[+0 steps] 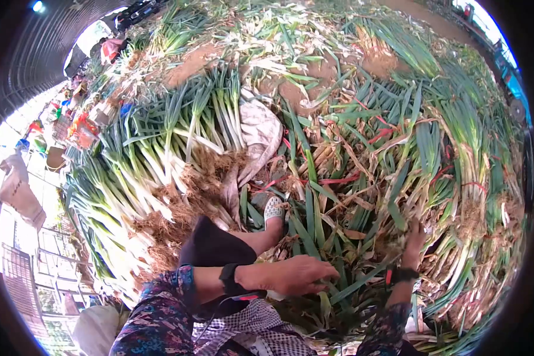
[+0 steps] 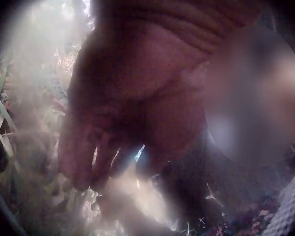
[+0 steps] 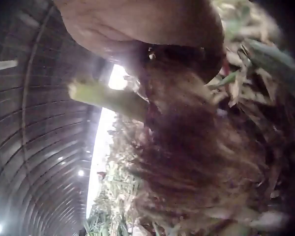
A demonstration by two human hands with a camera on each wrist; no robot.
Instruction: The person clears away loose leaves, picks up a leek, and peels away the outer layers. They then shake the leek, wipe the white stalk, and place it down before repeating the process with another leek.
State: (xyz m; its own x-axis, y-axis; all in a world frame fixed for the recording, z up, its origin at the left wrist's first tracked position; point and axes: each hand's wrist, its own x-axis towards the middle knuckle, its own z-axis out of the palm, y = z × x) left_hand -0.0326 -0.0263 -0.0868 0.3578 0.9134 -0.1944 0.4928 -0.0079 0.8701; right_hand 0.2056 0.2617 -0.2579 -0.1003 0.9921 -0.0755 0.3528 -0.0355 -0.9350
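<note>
At 6 o'clock, closest in, a black-and-white checked cloth (image 1: 249,329) lies in soft folds between 2 flower-printed fabric sleeves (image 1: 160,320). Just above it, the left hand (image 1: 291,274) points towards 3 o'clock with its fingers loosely bent; its fingertips hover by pale, green-tinged scraps, and I cannot tell whether they pinch any. The right hand (image 1: 414,240), at 4 o'clock, has curled its fingers round a root clump (image 3: 211,162), brown, matted and stringy, with 1 smooth green stub (image 3: 103,98) poking out beside it.

Past the left hand, near the middle, sits 1 pale, dotted shoe (image 1: 273,207). Leeks (image 1: 142,163) are heaped from 8 to 11 o'clock: straight, glossy white shanks, flat green blades, and wiry roots turned inwards. A crumpled, whitish cloth sack (image 1: 260,127) lies against them at 12. From 2 to 4 o'clock lie more bundles (image 1: 471,154), some cinched with red ties (image 1: 474,186), amid papery, straw-coloured husks.

The surface is bare brown soil (image 1: 305,95) showing through scattered leaf litter (image 1: 267,35) that runs on towards 12. Further off, a blue vehicle (image 1: 516,77) stands at 2 o'clock, and at 10 a dark, ribbed roof (image 1: 35,53) arches like a tunnel beside bright daylight.
</note>
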